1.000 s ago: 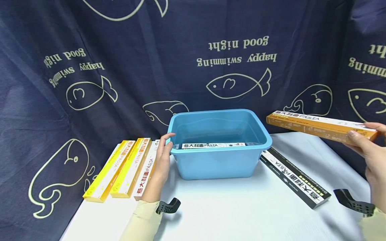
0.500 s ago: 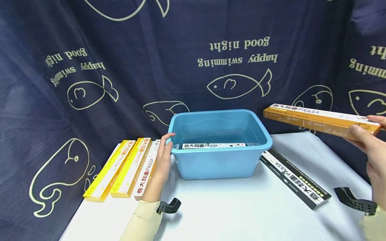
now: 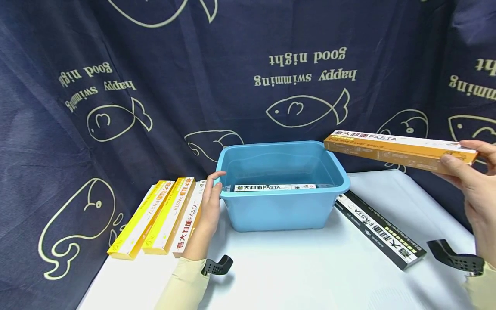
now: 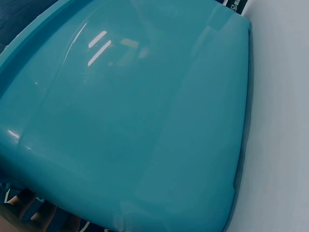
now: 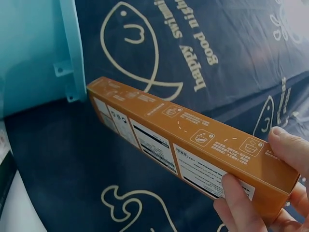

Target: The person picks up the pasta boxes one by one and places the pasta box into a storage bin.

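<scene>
My right hand (image 3: 474, 185) pinches one end of an orange-and-white pasta box (image 3: 387, 150), raised off the table at the right. Its far end reaches the back right corner of a blue plastic bin (image 3: 275, 213) in the head view. The right wrist view shows the orange box (image 5: 178, 130) between thumb and fingers, with the bin wall (image 5: 34, 53) beyond its tip. My left hand (image 3: 209, 206) grips the bin's left rim, fingers curled over the edge. Inside the bin lies a pasta box (image 3: 275, 187) with a white face; its lower part is hidden.
Two yellow-and-white pasta boxes (image 3: 141, 219) (image 3: 170, 217) and a white-faced pasta box (image 3: 187, 224) lie left of the bin. A black pasta box (image 3: 379, 230) lies slanted to its right. Dark blue cloth (image 3: 232, 64) with fish drawings hangs behind the white table (image 3: 286, 271).
My right hand has carried the orange pasta box leftward and slightly up, bringing its far end to the bin's rim. My left hand and the bin have stayed put.
</scene>
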`<action>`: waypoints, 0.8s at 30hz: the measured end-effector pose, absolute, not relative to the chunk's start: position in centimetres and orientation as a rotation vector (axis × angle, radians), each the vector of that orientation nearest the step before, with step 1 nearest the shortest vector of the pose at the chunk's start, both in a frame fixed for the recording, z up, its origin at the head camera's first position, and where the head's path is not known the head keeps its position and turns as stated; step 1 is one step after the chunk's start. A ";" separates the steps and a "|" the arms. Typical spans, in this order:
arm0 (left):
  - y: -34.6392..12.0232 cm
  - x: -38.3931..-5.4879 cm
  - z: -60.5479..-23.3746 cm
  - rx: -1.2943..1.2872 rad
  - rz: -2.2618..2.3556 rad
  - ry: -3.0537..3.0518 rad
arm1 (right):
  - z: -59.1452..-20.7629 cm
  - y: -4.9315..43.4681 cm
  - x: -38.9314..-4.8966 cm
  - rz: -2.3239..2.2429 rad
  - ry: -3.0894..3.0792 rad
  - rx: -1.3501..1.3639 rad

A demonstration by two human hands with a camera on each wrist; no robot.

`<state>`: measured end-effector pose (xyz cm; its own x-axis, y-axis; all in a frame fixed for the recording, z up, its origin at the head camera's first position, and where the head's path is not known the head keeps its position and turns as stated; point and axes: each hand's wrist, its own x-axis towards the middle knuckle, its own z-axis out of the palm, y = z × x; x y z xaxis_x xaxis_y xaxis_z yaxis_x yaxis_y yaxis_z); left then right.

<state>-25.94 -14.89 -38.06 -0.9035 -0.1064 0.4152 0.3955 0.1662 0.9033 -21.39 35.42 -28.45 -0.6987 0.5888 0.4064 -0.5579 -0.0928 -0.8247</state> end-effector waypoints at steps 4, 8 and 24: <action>-14.9 -25.9 -38.0 -0.270 -1.777 -2.070 | -28.1 35.0 -21.2 1.956 -1.413 0.045; -15.0 -25.8 -38.0 -0.272 -1.796 -2.082 | -28.0 34.6 -21.1 2.001 -1.449 0.087; -14.9 -25.8 -38.1 -0.273 -1.798 -2.091 | -27.6 32.7 -21.0 2.142 -1.546 0.316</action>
<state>-25.78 -14.94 -38.11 -0.9134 -0.0915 0.3967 0.3785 0.1678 0.9102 -21.00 32.69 -27.60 -0.8600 0.2421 0.4493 -0.5027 -0.2495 -0.8277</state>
